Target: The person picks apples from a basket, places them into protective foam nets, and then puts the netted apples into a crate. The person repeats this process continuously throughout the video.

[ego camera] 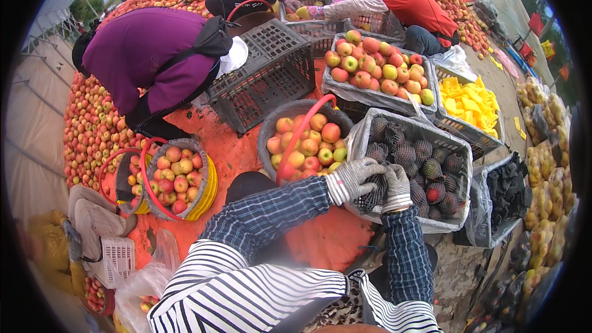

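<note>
My left hand (pixel 352 179) and my right hand (pixel 397 188), both in grey-white knit gloves, meet at the near left corner of a plastic-lined crate (pixel 455 224). Between them they grip a black foam fruit net (pixel 373 198); whether an apple is inside is hidden. Several apples in black nets (pixel 423 150) fill the crate, one showing red (pixel 433 195) through its net. Left of the crate, close to my left hand, a dark bucket with a red handle (pixel 299 141) holds loose red and yellow-green apples (pixel 311 148).
Right of me stands a crate of black nets (pixel 506 194); beyond are yellow nets (pixel 469 101) and a crate of apples (pixel 370 67). Apple-filled buckets (pixel 179 180) and an overturned black crate (pixel 266 74) stand left. A person in purple (pixel 148 51) bends nearby; others work behind.
</note>
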Motion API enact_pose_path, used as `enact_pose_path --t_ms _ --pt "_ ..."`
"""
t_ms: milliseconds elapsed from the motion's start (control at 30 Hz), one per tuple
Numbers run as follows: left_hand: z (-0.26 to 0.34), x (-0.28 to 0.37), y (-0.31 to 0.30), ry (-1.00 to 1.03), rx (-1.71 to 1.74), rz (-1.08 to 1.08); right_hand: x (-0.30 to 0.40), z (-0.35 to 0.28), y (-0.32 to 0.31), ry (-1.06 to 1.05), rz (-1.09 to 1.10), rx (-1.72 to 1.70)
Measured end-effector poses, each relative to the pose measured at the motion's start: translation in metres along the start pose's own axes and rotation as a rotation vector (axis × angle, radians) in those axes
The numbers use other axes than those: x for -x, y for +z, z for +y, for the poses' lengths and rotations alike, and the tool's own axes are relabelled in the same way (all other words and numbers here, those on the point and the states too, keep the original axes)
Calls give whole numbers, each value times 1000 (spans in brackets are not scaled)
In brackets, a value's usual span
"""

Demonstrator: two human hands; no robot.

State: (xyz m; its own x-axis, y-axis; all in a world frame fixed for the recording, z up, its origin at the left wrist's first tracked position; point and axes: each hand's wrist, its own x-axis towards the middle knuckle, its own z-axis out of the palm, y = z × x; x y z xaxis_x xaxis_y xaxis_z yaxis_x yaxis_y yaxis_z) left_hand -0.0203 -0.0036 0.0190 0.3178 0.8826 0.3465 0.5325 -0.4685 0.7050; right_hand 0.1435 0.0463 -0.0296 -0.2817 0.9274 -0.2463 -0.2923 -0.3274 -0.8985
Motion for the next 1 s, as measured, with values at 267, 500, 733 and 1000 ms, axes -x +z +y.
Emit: enact_pose_path --t_ms 267,500,733,1000 --pt "-28 -6 17 -272 598 160 11 -15 1 13 -393 -427" --pt "-30 -7 25 -577 1046 -16 14 -10 -11 -244 -207 312" --pt "-21 -9 16 -426 400 -164 4 3 -25 86 -322 124" --pt "-63 5 41 -590 1067 -33 9 -12 -13 -50 -369 -485"
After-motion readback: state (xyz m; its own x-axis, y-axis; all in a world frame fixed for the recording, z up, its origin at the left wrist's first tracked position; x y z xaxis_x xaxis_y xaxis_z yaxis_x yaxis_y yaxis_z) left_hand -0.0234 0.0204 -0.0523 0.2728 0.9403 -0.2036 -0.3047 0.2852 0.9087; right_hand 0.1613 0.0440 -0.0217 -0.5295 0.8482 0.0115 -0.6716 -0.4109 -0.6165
